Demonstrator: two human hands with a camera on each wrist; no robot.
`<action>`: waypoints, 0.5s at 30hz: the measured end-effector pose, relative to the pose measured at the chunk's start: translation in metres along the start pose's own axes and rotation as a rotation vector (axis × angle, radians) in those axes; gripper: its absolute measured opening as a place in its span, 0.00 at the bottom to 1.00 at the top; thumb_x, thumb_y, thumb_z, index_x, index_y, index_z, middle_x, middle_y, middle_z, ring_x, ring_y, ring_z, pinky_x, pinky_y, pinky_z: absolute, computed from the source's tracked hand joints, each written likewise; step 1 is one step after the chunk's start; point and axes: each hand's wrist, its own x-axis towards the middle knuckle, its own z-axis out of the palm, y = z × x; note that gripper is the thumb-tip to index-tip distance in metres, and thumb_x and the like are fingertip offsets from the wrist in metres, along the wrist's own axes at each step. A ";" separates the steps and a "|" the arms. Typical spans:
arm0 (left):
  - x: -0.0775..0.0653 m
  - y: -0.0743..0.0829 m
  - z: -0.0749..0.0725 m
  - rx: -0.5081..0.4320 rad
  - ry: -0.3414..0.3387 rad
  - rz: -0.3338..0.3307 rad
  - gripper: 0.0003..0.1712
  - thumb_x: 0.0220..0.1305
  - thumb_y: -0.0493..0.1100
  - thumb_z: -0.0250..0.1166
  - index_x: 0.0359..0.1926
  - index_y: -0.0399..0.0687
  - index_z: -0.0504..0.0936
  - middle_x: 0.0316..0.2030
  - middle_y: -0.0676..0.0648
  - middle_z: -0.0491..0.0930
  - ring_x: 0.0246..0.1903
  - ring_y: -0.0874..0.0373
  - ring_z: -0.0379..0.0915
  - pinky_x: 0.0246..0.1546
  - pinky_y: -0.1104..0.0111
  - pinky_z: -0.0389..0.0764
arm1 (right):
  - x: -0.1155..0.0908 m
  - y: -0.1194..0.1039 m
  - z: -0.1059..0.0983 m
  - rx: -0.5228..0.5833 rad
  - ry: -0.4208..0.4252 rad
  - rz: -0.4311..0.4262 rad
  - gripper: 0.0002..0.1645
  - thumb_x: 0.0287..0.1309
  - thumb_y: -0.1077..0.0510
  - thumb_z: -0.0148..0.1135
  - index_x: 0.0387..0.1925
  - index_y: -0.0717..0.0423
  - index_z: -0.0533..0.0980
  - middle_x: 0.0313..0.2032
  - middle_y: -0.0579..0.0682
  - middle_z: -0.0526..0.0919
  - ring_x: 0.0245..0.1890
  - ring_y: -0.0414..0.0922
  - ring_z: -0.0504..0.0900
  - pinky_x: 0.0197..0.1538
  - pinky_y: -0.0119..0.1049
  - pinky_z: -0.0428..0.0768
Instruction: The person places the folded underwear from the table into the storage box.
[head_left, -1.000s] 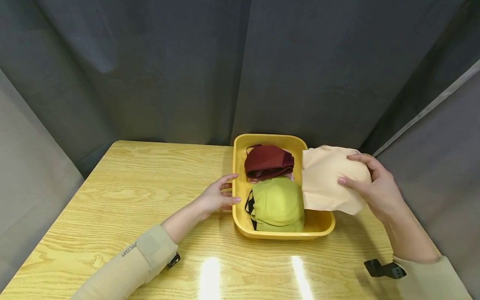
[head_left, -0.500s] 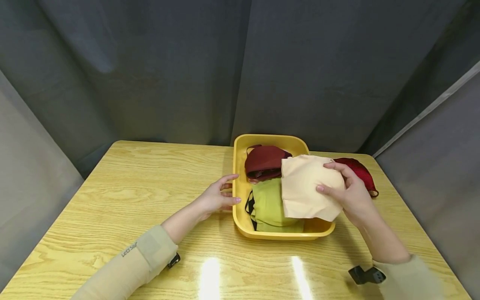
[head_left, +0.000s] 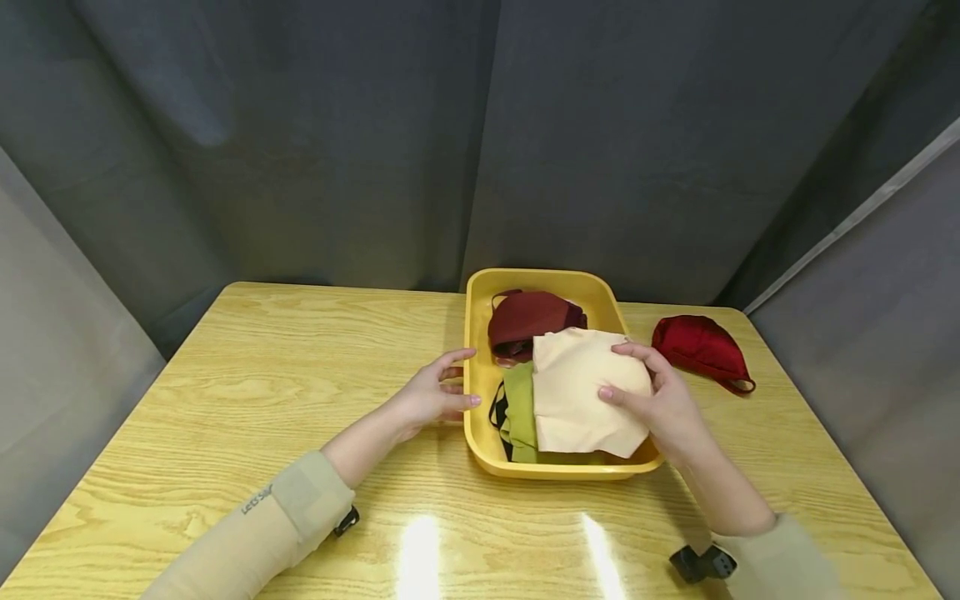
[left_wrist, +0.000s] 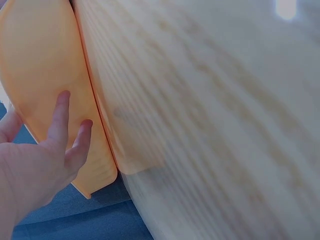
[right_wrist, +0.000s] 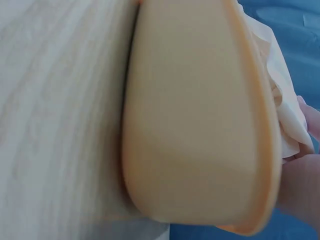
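My right hand [head_left: 660, 400] pinches a folded beige bra [head_left: 573, 408] between thumb and fingers, low over the yellow bin [head_left: 566, 472]. Beneath it, a lime-green folded bra [head_left: 517, 400] is partly covered. A maroon bra [head_left: 528, 321] lies at the bin's far end. My left hand [head_left: 431, 392] is at the bin's left side, thumb and index tips at the rim. The left wrist view shows its other fingers [left_wrist: 60, 117] extended along the outer wall. In the right wrist view, the beige bra [right_wrist: 287, 100] shows beyond the bin's rim, partly hidden by it.
A shiny red bra [head_left: 701, 346] lies on the wooden table [head_left: 300, 358], right of the bin. Black straps [head_left: 497, 412] show at the bin's left inner side. Grey curtains [head_left: 337, 142] stand behind the table and at both sides.
My right hand has carried the beige bra leftward and down, from over the bin's right rim to over the green bra. The red bra on the table has come into view. My left hand stays put.
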 end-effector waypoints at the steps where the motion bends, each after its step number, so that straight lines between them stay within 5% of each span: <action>1: 0.000 0.000 0.000 -0.001 0.000 0.000 0.44 0.56 0.30 0.66 0.70 0.56 0.58 0.66 0.35 0.57 0.54 0.43 0.70 0.45 0.55 0.80 | 0.000 0.002 0.002 -0.006 0.005 0.011 0.33 0.51 0.66 0.68 0.57 0.49 0.67 0.60 0.47 0.61 0.43 0.38 0.77 0.40 0.32 0.83; 15: -0.001 0.001 0.001 -0.012 -0.002 0.000 0.44 0.56 0.29 0.65 0.70 0.57 0.58 0.66 0.34 0.58 0.51 0.45 0.72 0.46 0.54 0.80 | 0.005 0.019 0.021 -0.156 0.020 0.074 0.39 0.46 0.59 0.73 0.60 0.50 0.66 0.67 0.50 0.58 0.55 0.47 0.68 0.47 0.24 0.77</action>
